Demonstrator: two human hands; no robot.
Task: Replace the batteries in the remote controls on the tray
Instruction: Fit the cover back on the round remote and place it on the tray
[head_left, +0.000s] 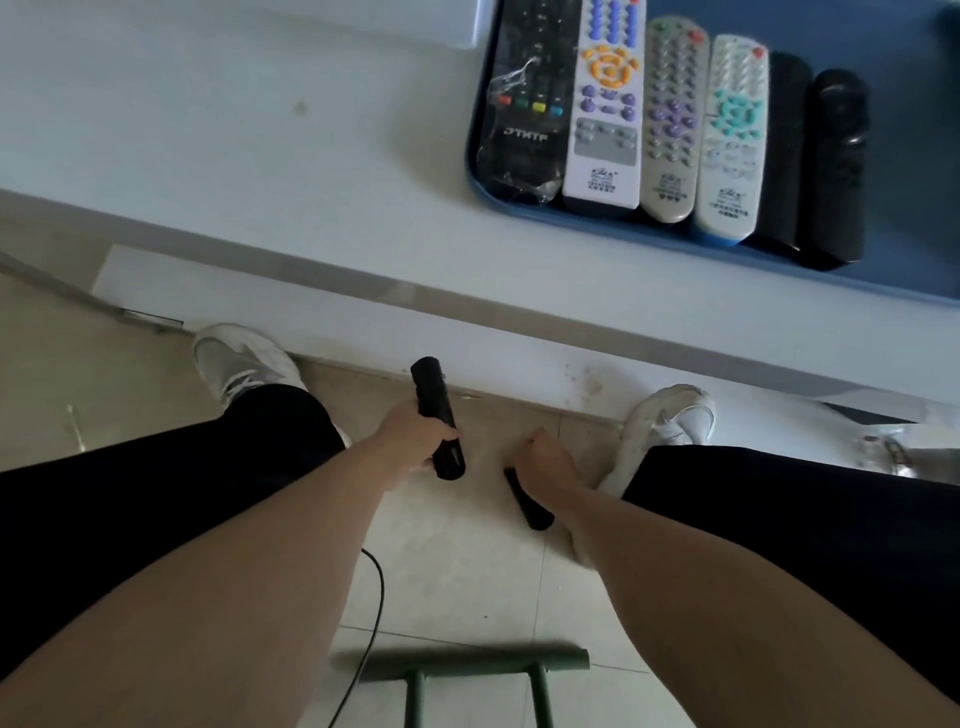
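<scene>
1. The left hand (415, 434), just below frame centre, grips a black remote (436, 415) around its middle, low between the knees and well below the counter (260, 171).
2. The right hand (548, 460) is curled shut over a slim black piece (527, 501), probably the battery cover; I cannot tell for sure.
3. Judged step: opening or closing the battery bay. Bring both up over the counter so loose cells cannot drop to the floor.
4. Six more remotes (675, 119) lie side by side on the blue tray (883, 283), upper right.
</scene>
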